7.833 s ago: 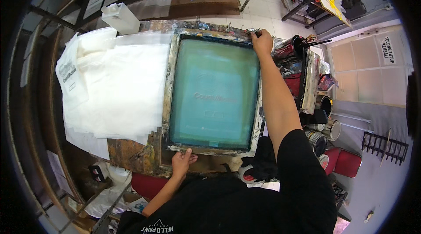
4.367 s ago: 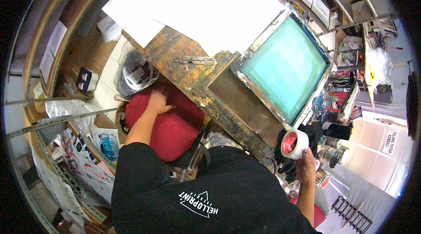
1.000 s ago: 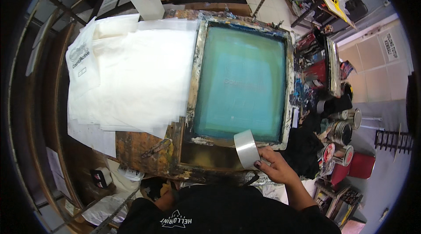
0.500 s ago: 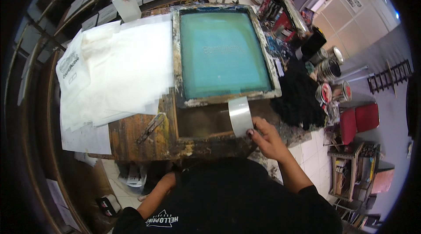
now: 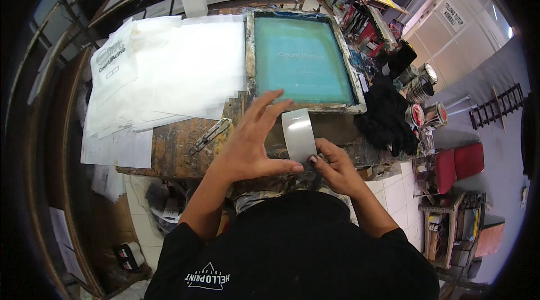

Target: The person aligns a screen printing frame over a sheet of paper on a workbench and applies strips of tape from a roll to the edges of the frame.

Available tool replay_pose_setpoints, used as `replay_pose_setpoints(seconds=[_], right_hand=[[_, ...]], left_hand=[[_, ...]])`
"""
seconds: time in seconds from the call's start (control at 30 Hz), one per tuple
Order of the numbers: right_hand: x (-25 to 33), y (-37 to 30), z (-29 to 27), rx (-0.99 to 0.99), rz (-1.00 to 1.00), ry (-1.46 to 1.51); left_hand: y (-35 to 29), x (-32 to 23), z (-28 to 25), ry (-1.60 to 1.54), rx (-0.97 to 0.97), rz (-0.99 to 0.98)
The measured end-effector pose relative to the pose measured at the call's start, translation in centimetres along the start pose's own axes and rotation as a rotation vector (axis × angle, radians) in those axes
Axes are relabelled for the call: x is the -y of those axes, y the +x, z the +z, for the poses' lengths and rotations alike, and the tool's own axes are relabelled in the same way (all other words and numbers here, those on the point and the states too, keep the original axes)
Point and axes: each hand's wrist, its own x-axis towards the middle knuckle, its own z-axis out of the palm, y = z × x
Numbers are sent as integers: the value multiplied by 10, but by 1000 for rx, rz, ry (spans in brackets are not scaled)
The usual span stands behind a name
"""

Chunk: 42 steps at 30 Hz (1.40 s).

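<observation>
Grey tape [image 5: 299, 134], left hand [image 5: 245, 146] splayed

White sheets [image 5: 185, 69], framed screen [image 5: 306, 75] on workbench [image 5: 169, 151]

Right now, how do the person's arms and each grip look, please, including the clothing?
The left grip and right grip are ungloved human hands; the right thumb tip has a dark mark. The forearms are bare below the sleeves of a black short-sleeved T-shirt, with a white triangular print on its front.
</observation>
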Motion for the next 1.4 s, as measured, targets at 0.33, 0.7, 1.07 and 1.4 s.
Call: replay_pose_setpoints(seconds=[0.33, 0.7, 1.07, 1.4], right_hand=[[7, -11, 22, -76, 120, 463], [22, -6, 13, -103, -194, -578], [5, 25, -13, 23, -58, -311], [-20, 48, -30, 46, -51, -358]], left_hand=[[-13, 21, 19, -160, 46, 228], [-29, 16, 23, 82, -25, 111], [-2, 25, 27, 134, 21, 103], [36, 37, 25, 278, 54, 52]])
